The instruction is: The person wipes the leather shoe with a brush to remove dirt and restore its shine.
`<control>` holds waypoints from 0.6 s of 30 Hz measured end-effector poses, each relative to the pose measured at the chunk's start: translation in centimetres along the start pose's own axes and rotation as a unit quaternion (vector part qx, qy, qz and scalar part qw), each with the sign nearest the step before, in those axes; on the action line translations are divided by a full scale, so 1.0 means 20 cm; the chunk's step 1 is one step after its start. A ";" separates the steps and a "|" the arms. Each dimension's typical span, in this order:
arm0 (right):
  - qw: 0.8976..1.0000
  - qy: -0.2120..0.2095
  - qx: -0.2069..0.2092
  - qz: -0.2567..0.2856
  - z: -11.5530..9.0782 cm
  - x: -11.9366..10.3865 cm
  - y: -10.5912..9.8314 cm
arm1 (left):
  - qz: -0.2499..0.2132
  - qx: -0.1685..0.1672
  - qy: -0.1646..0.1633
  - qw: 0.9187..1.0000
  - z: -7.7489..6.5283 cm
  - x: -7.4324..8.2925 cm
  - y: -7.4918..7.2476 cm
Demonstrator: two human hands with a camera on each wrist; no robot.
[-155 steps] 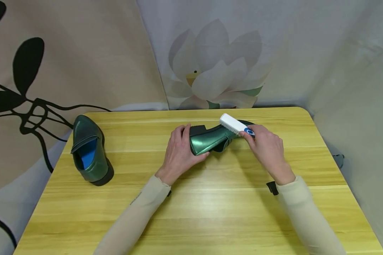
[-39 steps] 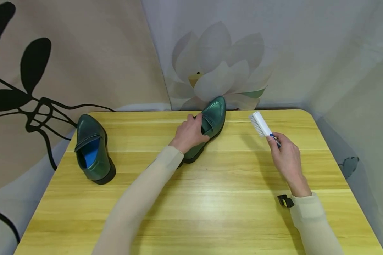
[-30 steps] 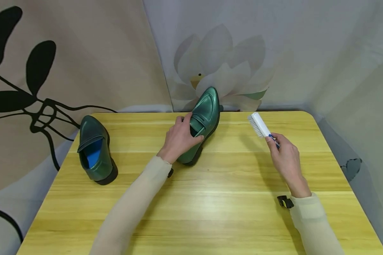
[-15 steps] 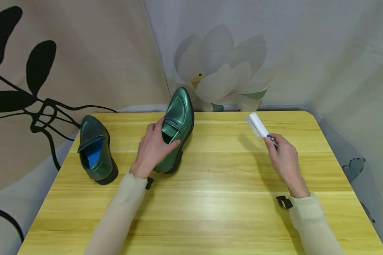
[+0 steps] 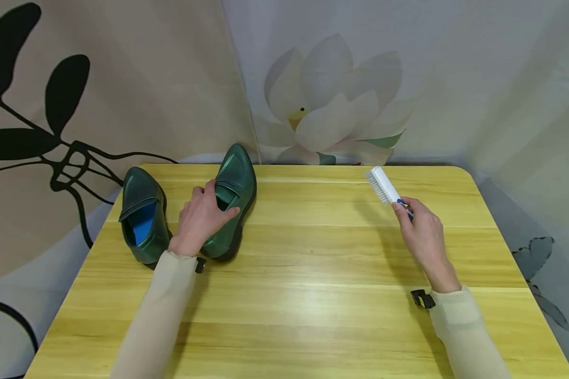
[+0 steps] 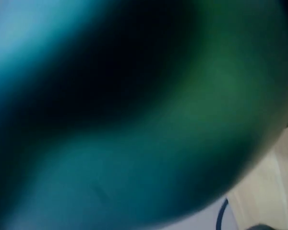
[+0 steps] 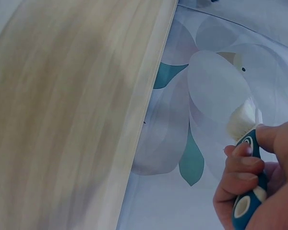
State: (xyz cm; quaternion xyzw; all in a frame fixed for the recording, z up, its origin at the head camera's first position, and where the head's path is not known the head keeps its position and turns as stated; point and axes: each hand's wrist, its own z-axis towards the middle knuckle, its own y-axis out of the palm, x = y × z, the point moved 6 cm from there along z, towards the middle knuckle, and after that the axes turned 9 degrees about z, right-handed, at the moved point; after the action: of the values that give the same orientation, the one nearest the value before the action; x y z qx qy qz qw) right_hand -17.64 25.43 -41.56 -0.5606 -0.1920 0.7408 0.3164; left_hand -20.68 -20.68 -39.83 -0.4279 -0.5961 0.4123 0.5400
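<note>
On the left of the wooden table (image 5: 313,326), the left sleeve (image 5: 156,310) partly hides a blue-lined green loafer (image 5: 144,208). The left hand (image 5: 199,218) grips the matching loafer (image 5: 243,192) just right of it; well apart rightward, the right hand (image 5: 424,231) holds a white-bristled brush (image 5: 384,185).

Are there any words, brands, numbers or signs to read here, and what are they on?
Nothing readable.
Brush handle: a round ringed mark, no letters I can make out.
Green shoes: no writing shows; the left wrist view is too blurred.
Black clip: too small to tell.
</note>
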 end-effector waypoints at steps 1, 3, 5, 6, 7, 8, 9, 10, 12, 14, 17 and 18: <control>1.000 0.001 -0.001 0.000 0.00 0.00 0.00 | 0.007 -0.004 -0.001 1.000 0.01 -0.01 0.00; 1.000 0.003 -0.004 -0.001 0.00 0.00 0.00 | 0.019 -0.008 -0.003 1.000 0.03 -0.03 0.01; 1.000 0.005 -0.004 -0.001 0.00 0.00 0.00 | 0.028 -0.012 -0.003 1.000 0.05 -0.03 0.02; 1.000 0.006 -0.005 -0.002 0.00 0.00 0.00 | 0.031 -0.014 -0.004 0.999 0.07 -0.03 0.02; 1.000 0.007 -0.006 -0.002 0.00 0.00 0.00 | 0.033 -0.016 -0.005 0.999 0.08 -0.03 0.03; 1.000 0.008 -0.007 -0.002 0.00 0.00 0.00 | 0.036 -0.018 -0.005 0.999 0.09 -0.03 0.04; 1.000 0.009 -0.007 -0.001 0.00 0.00 0.01 | 0.039 -0.019 -0.005 0.999 0.10 -0.02 0.04; 1.000 0.009 -0.008 -0.001 0.00 0.00 0.01 | 0.043 -0.021 -0.003 0.999 0.12 -0.02 0.05; 1.000 0.012 -0.009 0.001 0.00 0.00 0.01 | 0.050 -0.022 -0.003 0.998 0.13 -0.02 0.06; 1.000 0.011 -0.008 0.001 0.00 0.00 0.01 | 0.058 -0.024 -0.004 0.998 0.15 -0.02 0.06; 1.000 0.010 -0.004 0.001 0.00 0.00 0.00 | 0.068 -0.032 -0.007 0.997 0.16 -0.02 0.07; 1.000 0.010 -0.003 0.001 0.00 0.00 0.00 | 0.072 -0.036 -0.007 0.997 0.17 -0.02 0.07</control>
State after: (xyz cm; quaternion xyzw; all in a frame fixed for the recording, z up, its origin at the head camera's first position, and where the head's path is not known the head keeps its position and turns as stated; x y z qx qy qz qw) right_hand -17.60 25.51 -41.61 -0.5693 -0.1909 0.7347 0.3157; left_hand -23.96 -20.67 -41.56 -0.4864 -0.5819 0.4311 0.4888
